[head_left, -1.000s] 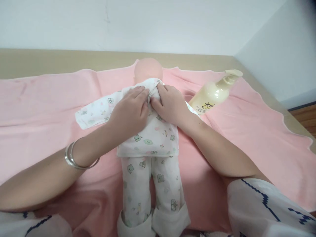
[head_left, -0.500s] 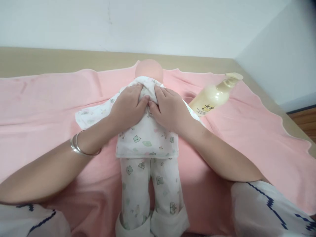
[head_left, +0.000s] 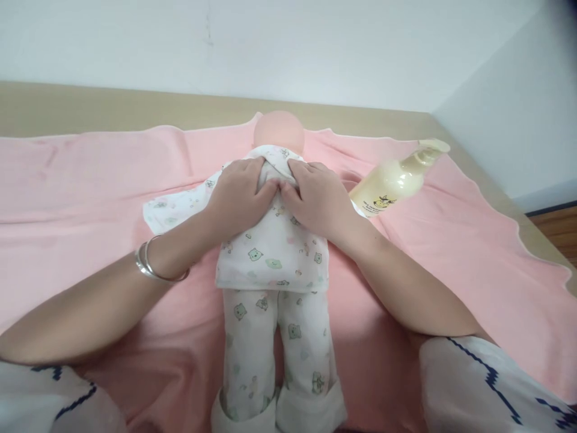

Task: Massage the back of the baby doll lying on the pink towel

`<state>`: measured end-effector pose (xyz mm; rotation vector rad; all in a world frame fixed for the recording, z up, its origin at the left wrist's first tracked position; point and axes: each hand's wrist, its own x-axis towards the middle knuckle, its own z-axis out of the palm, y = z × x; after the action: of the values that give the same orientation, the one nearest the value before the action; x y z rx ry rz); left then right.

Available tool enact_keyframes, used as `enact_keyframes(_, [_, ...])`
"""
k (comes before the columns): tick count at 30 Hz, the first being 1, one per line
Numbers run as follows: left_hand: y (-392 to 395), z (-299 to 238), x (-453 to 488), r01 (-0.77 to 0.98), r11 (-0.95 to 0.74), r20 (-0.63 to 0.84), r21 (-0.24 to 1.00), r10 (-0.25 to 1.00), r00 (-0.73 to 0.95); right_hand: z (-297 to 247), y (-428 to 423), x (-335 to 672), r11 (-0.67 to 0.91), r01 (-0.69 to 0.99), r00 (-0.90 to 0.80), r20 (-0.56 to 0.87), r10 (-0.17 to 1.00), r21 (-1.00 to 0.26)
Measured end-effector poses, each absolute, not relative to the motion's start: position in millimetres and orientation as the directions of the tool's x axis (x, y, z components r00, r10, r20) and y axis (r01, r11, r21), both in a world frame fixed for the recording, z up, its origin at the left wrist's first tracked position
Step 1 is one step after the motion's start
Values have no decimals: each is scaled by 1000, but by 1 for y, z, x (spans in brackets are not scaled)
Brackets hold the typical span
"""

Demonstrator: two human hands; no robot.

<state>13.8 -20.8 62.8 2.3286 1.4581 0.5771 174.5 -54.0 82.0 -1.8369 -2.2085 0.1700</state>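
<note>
A baby doll (head_left: 279, 132) lies stretched out in the middle, its smooth pink head toward the wall. It wears a white printed shirt (head_left: 273, 264) and matching pants (head_left: 252, 349) with cuffed leg ends. My left hand (head_left: 241, 195) lies flat over the upper part of the shirt, fingers pointing toward the head. Beside it, my right hand (head_left: 315, 195) rests the same way, with the two thumbs almost meeting at the middle. Between the hands the shirt cloth is bunched into a fold. The fingertips are partly hidden, and the doll's face does not show.
Under the doll spreads a wrinkled pink blanket (head_left: 90, 180) on a light wooden table (head_left: 135, 105). A pale yellow pump bottle (head_left: 390, 183) lies tilted to the right of the doll. A white wall (head_left: 315, 48) stands behind the table.
The whole view has shifted slightly. Both hands stay on the doll's upper body, with the thumbs moved a little and the cloth fold between them reshaped.
</note>
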Motion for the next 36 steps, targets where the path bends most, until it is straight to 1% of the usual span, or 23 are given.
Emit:
enact_keyframes(5, [-42, 68, 17, 750, -463, 183, 472, 884, 431, 77, -43, 182, 104, 945, -89, 64, 994, -309])
enact_keyframes(8, [-49, 72, 18, 713, -518, 194, 473, 850, 489, 75, -41, 185, 104, 940, -88, 65, 994, -326])
enact_keyframes(11, [-46, 77, 16, 688, -503, 177, 523, 854, 490, 75, -43, 186, 141, 938, -123, 75, 990, -316])
enact_keyframes(13, [-37, 77, 14, 685, -477, 163, 552, 866, 472, 73, -47, 184, 202, 936, -176, 114, 978, -289])
enact_keyframes(16, [-21, 73, 10, 733, -411, 122, 542, 902, 415, 67, -57, 178, 292, 932, -247, 214, 945, -213])
enact_keyframes(18, [-12, 68, 9, 770, -362, 86, 525, 923, 375, 62, -63, 173, 316, 934, -265, 270, 926, -166])
enact_keyframes(20, [-9, 65, 8, 782, -350, 75, 516, 928, 365, 61, -66, 170, 320, 936, -268, 291, 918, -149])
enact_keyframes(22, [-10, 65, 9, 775, -373, 97, 511, 920, 379, 62, -64, 170, 309, 936, -257, 274, 927, -170])
enact_keyframes(27, [-34, 72, 12, 746, -422, 136, 516, 899, 415, 71, -44, 185, 213, 931, -181, 131, 975, -297])
enact_keyframes(29, [-45, 76, 14, 735, -461, 143, 497, 879, 454, 70, -39, 191, 209, 920, -174, 131, 976, -331])
enact_keyframes(32, [-52, 77, 15, 716, -506, 151, 481, 853, 500, 67, -38, 194, 243, 918, -196, 173, 965, -313])
enact_keyframes(36, [-39, 75, 12, 709, -471, 155, 525, 872, 464, 65, -49, 184, 293, 925, -244, 214, 946, -242])
